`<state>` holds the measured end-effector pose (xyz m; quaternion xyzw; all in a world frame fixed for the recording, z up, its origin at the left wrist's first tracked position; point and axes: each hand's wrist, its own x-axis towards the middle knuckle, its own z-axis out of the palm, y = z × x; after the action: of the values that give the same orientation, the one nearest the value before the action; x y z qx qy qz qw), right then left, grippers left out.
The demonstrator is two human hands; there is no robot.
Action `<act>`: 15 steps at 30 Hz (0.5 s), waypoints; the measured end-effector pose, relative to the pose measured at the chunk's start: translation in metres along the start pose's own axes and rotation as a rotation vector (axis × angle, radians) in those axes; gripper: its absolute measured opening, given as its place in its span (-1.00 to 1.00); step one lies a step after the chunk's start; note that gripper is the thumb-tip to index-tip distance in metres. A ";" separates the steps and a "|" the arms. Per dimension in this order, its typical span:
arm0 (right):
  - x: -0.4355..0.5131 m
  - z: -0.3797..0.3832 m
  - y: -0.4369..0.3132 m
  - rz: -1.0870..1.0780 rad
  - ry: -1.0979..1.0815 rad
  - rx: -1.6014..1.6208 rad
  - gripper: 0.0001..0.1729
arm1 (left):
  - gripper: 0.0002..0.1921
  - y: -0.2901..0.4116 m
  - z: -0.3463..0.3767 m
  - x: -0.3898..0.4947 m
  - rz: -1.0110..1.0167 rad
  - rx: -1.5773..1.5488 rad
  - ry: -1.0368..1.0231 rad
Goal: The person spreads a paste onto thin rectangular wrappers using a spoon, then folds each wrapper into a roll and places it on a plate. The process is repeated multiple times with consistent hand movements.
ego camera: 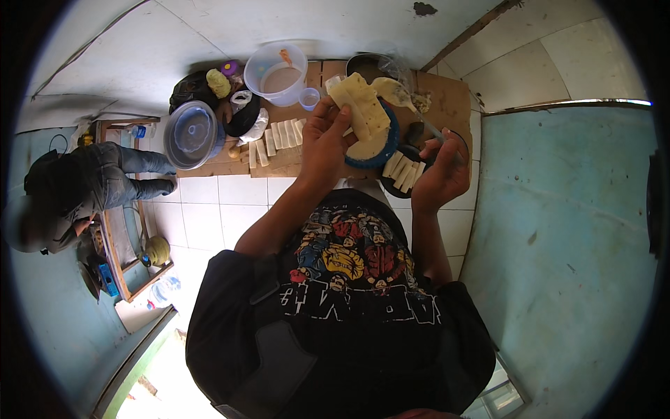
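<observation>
Raised above the blue-rimmed bowl (391, 141), my left hand (328, 137) holds a flat yellowish sheet of food (366, 102) with a pale strip (349, 112) lying along it. My right hand (444, 166) grips the handle of a spatula or large spoon (392, 92), whose broad end is coated in a yellowish paste. Beneath my hands the bowl holds a pale mixture. Near my right hand, a dark plate (396, 187) carries several pale strips (404, 171). More pale strips (284, 135) lie in a row on the cardboard left of my left hand.
On the cardboard-covered table (450, 99) stand a translucent tub (276, 78), a small clear cup (309, 98), a dark pan (366, 65) and a lidded container (191, 135). Beside a wooden-framed stand (118, 251) at left is another person (89, 183). A wall bounds the right.
</observation>
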<state>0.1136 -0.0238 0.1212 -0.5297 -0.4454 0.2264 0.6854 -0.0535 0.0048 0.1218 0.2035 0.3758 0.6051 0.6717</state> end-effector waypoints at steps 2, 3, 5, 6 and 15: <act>0.001 0.000 -0.002 0.003 0.017 0.038 -0.68 | -0.76 -0.001 0.001 0.000 0.011 -0.027 0.013; 0.001 0.000 -0.003 0.007 0.025 0.060 -0.69 | -0.75 -0.001 0.001 0.000 0.012 -0.021 0.015; -0.001 0.002 -0.003 -0.028 -0.013 0.112 -0.71 | -0.74 -0.002 0.002 0.000 0.010 -0.032 0.009; -0.002 0.004 -0.003 -0.043 -0.038 0.154 -0.72 | -0.74 -0.003 0.003 -0.001 0.002 -0.004 0.013; 0.010 0.004 0.000 0.008 0.061 0.044 -0.69 | -0.68 0.000 0.002 -0.002 -0.040 0.046 -0.001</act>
<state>0.1156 -0.0139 0.1255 -0.5229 -0.4171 0.2224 0.7093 -0.0516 0.0033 0.1238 0.2116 0.3931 0.5826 0.6791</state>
